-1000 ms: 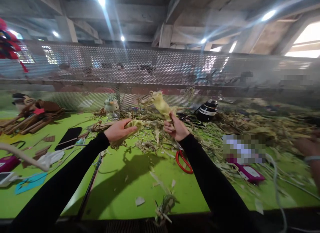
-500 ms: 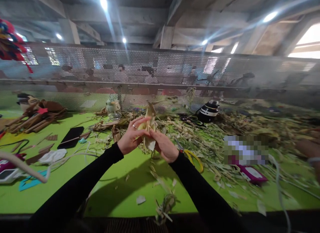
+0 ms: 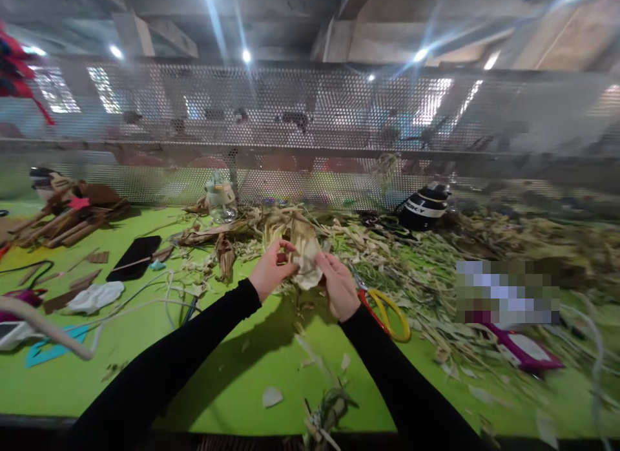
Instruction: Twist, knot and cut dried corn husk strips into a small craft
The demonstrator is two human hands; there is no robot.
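A pale, dried corn husk (image 3: pixel 307 260) stands spread between my hands above the middle of the table, its lower edge ragged. My left hand (image 3: pixel 272 271) is curled with thumb and fingertips pinching the husk's left side. On the other side, my right hand (image 3: pixel 340 287) has its fingers pressed together on the husk's right edge. Just right of that hand lie scissors (image 3: pixel 394 318) with yellow and red handles. Shredded husk strips (image 3: pixel 416 283) cover the table behind and to the right. A small tied husk bundle (image 3: pixel 329 409) is near the front edge.
A perforated metal screen (image 3: pixel 290 115) runs along the back. On the left are a black phone (image 3: pixel 135 257), white tissue (image 3: pixel 97 297), cables and rolled brown pieces (image 3: pixel 68 225). A clear bottle (image 3: pixel 221 199), a black jug (image 3: pixel 423 207) and a magenta device (image 3: pixel 526 347) also stand or lie about.
The husk has opened out flatter and turned its broad face towards me. My left hand has moved slightly down, its fingers more curled. The view has shifted a little.
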